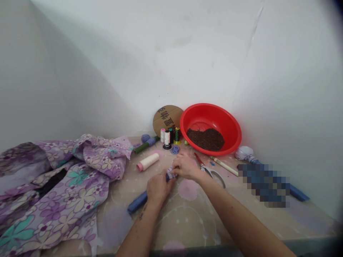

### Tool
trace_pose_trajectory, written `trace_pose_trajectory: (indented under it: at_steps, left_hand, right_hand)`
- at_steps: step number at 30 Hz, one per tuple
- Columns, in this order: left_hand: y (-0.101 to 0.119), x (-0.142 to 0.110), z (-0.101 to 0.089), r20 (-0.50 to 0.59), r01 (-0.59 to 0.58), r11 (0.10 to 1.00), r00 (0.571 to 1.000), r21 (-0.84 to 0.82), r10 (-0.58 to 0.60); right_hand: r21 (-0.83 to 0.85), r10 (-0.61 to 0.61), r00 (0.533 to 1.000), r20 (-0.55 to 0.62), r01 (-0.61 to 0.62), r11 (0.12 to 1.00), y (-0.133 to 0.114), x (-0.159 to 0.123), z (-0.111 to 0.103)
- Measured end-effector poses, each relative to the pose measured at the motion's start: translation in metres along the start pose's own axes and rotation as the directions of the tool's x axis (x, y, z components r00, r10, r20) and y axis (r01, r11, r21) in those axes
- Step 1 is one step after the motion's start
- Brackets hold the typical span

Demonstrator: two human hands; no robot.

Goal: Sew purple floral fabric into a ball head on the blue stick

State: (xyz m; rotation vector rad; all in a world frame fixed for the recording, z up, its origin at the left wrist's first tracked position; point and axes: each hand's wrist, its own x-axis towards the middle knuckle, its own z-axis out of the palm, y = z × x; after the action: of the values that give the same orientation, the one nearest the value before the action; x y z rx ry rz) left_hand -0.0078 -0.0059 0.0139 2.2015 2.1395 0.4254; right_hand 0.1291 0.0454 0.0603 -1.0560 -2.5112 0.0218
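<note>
My left hand (158,187) is closed around a blue wrapped stick (138,202), which slants from lower left up to the middle of the table. Purple-and-white cloth (170,174) is bunched around its upper end. At that end my right hand (185,166) has its fingers bent and pressed against the cloth; any thread between them is too small to make out. Scissors (220,179) with a red-sided blade and grey handles lie just right of my right hand. A large white thread spool (148,162) with a pink end lies on its side beyond my left hand.
Floral cloth (80,185) is heaped at the left. Behind stand several small thread spools (167,138), a cardboard disc (166,118) and a tilted red basin (235,132) with dark brown grains (207,139). A white-headed, blue-handled stick (297,192) lies at the right, partly pixelated.
</note>
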Motion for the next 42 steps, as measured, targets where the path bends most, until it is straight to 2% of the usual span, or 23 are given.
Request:
trace_pose_trajectory:
  at_steps: [2, 3, 4, 6, 9, 11, 12, 13, 15, 16, 18, 20, 23, 25, 27, 29, 31, 33, 35, 37, 39, 42]
  left_hand:
    - [0.001, 0.000, -0.001, 0.000, 0.006, 1.000, 1.000, 0.005, -0.006]
    - [0.001, 0.000, -0.001, 0.001, 0.010, 1.000, 1.000, 0.006, -0.010]
    - [0.001, 0.000, -0.002, 0.005, 0.014, 1.000, 1.000, 0.007, -0.014]
    - [0.001, 0.000, -0.003, 0.011, 0.019, 1.000, 1.000, 0.011, -0.019]
    - [0.001, -0.001, -0.003, 0.015, 0.017, 1.000, 1.000, 0.008, -0.017]
    - [0.000, -0.001, -0.003, 0.008, 0.006, 1.000, 1.000, 0.002, -0.006]
    - [0.000, -0.001, -0.003, 0.004, 0.001, 1.000, 1.000, 0.000, -0.001]
    - [0.000, -0.001, -0.003, 0.000, -0.002, 1.000, 1.000, -0.001, 0.002]
    - [0.000, -0.001, -0.003, 0.001, 0.002, 1.000, 1.000, 0.000, -0.002]
    - [0.000, -0.001, -0.004, 0.008, 0.007, 1.000, 1.000, 0.001, -0.007]
    - [0.001, -0.001, -0.004, 0.021, 0.020, 1.000, 1.000, 0.002, -0.020]
    - [0.003, -0.001, -0.005, 0.023, 0.029, 1.000, 0.999, 0.006, -0.029]
    - [0.004, -0.001, -0.005, 0.023, 0.035, 0.999, 0.999, 0.014, -0.036]
    - [0.003, -0.001, -0.005, 0.019, 0.030, 0.999, 0.999, 0.012, -0.030]
    - [0.003, -0.001, -0.004, 0.014, 0.028, 1.000, 1.000, 0.006, -0.028]
    - [0.002, -0.001, -0.004, 0.015, 0.024, 1.000, 1.000, 0.004, -0.024]
    - [0.002, -0.001, -0.003, 0.012, 0.019, 1.000, 1.000, 0.010, -0.019]
    - [0.001, -0.001, -0.002, 0.002, 0.013, 1.000, 1.000, 0.015, -0.013]
    - [0.001, 0.000, -0.001, -0.009, 0.013, 1.000, 1.000, 0.017, -0.013]
    - [0.000, 0.000, 0.000, -0.015, 0.006, 1.000, 1.000, 0.016, -0.006]
    - [-0.001, 0.001, 0.002, -0.022, -0.004, 1.000, 1.000, 0.013, 0.004]
    - [-0.002, 0.001, 0.004, -0.028, -0.015, 1.000, 0.999, 0.012, 0.016]
  right_hand:
    - [0.190, 0.073, 0.985, -0.158, -0.042, 0.981, 0.004, 0.000, -0.006]
    - [0.280, 0.136, 0.957, -0.257, -0.061, 0.958, 0.006, 0.001, -0.011]
    - [0.354, 0.210, 0.909, -0.360, -0.075, 0.932, 0.008, 0.001, -0.017]
    - [0.431, 0.340, 0.769, -0.541, -0.094, 0.897, 0.012, 0.002, -0.031]
    - [0.372, 0.406, 0.545, -0.734, -0.177, 0.911, 0.022, -0.001, -0.051]
    - [0.310, 0.417, 0.437, -0.797, -0.297, 0.903, 0.031, -0.005, -0.058]
    - [0.275, 0.426, 0.415, -0.804, -0.376, 0.885, 0.035, -0.007, -0.060]
    - [0.222, 0.435, 0.431, -0.790, -0.460, 0.860, 0.038, -0.010, -0.060]
    - [0.065, 0.463, 0.529, -0.711, -0.606, 0.793, 0.042, -0.015, -0.057]
    - [-0.023, 0.477, 0.582, -0.659, -0.649, 0.760, 0.042, -0.016, -0.055]
    - [-0.161, 0.479, 0.670, -0.567, -0.661, 0.733, 0.036, -0.018, -0.051]
    - [-0.220, 0.433, 0.761, -0.484, -0.584, 0.781, 0.027, -0.017, -0.045]
    - [-0.220, 0.277, 0.919, -0.280, -0.343, 0.913, 0.012, -0.015, -0.034]
    - [-0.209, 0.156, 0.978, -0.138, -0.183, 0.961, 0.005, -0.014, -0.024]
    - [-0.219, 0.069, 0.997, -0.031, -0.074, 0.973, -0.001, -0.013, -0.014]
    - [-0.242, 0.035, 0.998, 0.043, -0.024, 0.970, -0.006, -0.013, -0.004]
    - [-0.252, 0.050, 0.996, 0.074, -0.030, 0.967, -0.008, -0.011, 0.002]
    - [-0.222, 0.084, 0.995, 0.051, -0.071, 0.972, -0.008, -0.010, 0.006]
    - [-0.147, 0.122, 0.992, -0.034, -0.126, 0.981, -0.004, -0.008, 0.006]
    - [-0.052, 0.183, 0.969, -0.167, -0.194, 0.980, 0.001, -0.008, 0.005]
    - [0.035, 0.264, 0.914, -0.308, -0.266, 0.963, 0.006, -0.009, 0.001]
    - [0.133, 0.358, 0.809, -0.467, -0.336, 0.933, 0.012, -0.012, -0.011]
